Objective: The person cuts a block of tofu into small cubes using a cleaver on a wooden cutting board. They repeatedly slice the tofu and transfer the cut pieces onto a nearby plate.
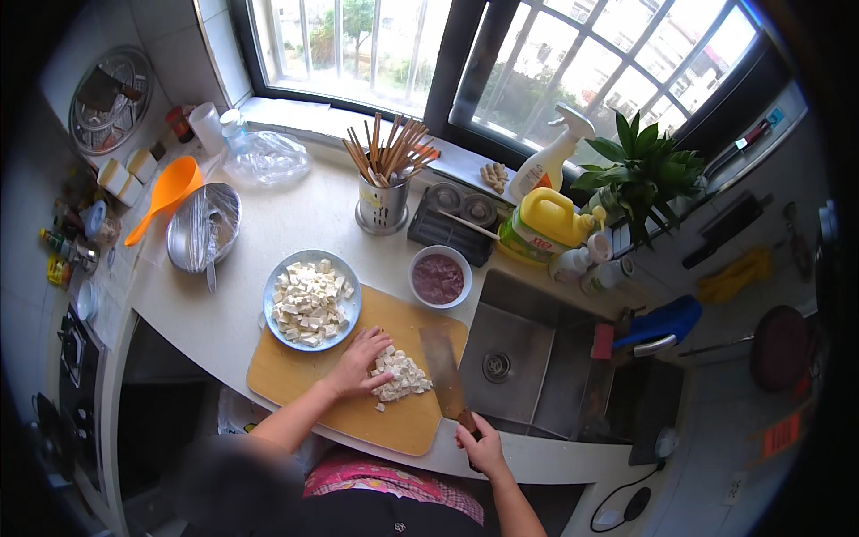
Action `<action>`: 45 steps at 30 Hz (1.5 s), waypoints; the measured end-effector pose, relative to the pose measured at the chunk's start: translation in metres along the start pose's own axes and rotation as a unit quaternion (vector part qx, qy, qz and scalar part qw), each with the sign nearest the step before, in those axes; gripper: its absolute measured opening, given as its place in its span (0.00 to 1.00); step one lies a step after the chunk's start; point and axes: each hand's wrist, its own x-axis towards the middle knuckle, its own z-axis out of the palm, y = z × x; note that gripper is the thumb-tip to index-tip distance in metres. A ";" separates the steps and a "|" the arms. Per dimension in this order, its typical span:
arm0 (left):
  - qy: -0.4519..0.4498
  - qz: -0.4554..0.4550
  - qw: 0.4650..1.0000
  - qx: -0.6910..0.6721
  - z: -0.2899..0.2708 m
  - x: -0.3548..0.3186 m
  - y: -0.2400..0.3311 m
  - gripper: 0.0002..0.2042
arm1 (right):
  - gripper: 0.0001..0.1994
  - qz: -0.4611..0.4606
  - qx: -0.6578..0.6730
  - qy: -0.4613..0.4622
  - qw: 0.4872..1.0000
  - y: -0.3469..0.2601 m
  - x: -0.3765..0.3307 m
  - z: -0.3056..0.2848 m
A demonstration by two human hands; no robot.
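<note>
The left hand (358, 362) lies flat, fingers spread, on a heap of diced tofu (401, 376) on the wooden cutting board (295, 376) — seemingly corralling the cubes. The right hand (480, 447) is closed around the handle of one cleaver (445, 369), its blade laid flat just beside the heap. One plate (344, 324) already piled with cubes overlaps the board; one bowl (440, 278) of reddish paste sits behind.

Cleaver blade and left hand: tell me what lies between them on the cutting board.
In the head view, a pile of white tofu cubes lies between the left hand and the cleaver, which the right hand holds, on the wooden cutting board.
</note>
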 end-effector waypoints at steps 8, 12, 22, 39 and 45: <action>0.079 -0.023 0.996 0.023 0.013 -0.022 0.024 0.33 | 0.07 0.099 0.221 -0.079 0.967 0.057 0.020 -0.025; 0.156 -0.075 0.983 0.060 0.037 -0.034 0.042 0.37 | 0.09 0.110 0.176 -0.141 0.968 0.064 0.022 0.004; 0.257 -0.116 0.956 0.082 0.058 -0.019 0.059 0.27 | 0.06 0.086 0.197 -0.185 0.959 0.051 0.011 0.067; 0.308 -0.106 0.934 0.148 -0.060 0.025 0.054 0.22 | 0.06 0.065 0.230 -0.240 0.941 -0.065 0.048 0.118; 0.319 -0.060 0.924 0.202 -0.097 0.026 -0.006 0.18 | 0.07 0.018 0.183 -0.265 0.947 -0.088 0.096 0.166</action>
